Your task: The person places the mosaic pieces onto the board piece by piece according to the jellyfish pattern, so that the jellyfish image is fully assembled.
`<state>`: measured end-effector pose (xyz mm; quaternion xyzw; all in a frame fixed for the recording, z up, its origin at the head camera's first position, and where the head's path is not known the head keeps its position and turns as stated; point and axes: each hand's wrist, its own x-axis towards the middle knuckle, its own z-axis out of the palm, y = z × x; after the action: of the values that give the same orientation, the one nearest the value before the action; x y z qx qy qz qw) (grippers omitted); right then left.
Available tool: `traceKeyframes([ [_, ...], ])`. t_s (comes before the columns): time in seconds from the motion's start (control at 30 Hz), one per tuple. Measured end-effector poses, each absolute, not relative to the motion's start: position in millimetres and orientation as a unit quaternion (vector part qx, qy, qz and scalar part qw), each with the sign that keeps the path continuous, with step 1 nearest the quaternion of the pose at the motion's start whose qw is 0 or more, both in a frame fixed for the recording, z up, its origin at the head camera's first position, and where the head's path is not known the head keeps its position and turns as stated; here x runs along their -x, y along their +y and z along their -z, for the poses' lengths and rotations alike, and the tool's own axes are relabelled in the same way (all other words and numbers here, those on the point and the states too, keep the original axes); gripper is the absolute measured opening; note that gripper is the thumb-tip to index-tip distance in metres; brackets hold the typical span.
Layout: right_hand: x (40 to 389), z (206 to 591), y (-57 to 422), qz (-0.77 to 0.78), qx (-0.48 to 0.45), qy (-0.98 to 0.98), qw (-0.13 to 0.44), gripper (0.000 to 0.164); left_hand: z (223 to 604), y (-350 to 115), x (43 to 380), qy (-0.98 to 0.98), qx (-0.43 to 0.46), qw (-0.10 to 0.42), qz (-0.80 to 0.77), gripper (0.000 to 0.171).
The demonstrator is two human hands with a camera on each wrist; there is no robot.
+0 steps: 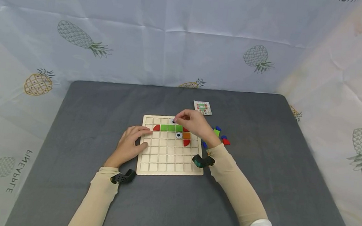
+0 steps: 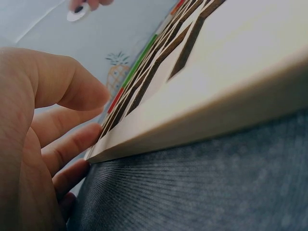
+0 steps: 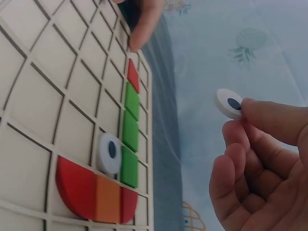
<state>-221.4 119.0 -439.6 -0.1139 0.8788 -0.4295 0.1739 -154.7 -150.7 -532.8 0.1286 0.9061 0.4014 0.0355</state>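
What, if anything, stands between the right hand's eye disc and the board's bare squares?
Nothing visible does. In the right wrist view, the right hand holds the eye disc clear of the board, with only air between; the left hand is at the board's left edge.

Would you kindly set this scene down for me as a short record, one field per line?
Surface: dark grey tabletop
Board: pale wooden square grid board, lying flat
Set on board: three green square tiles, three red curved tiles, one orange square tile, one white round eye disc with black pupil
Right-hand grip: pinches a second white eye disc, held clear of the board
Left-hand grip: fingers relaxed, at the board's left edge
Beyond board: small printed card
Right of board: loose blue, green and red pieces
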Motion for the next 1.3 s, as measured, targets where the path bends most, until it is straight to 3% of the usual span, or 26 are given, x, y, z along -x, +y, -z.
traceKeyframes([
  [0.3,221,461,102,0.408,0.115,0.881,0.212,0.017,530,-150,155,0.905,-0.122,0.041,-0.405,0.044],
  [0.83,214,479,79,0.281,0.133,0.935,0.17,0.016,532,-151,155,0.907,-0.123,0.035,-0.401,0.044],
  [1.3,213,481,80,0.269,0.127,0.943,0.149,0.012,532,-151,155,0.908,-0.119,0.035,-0.401,0.044],
])
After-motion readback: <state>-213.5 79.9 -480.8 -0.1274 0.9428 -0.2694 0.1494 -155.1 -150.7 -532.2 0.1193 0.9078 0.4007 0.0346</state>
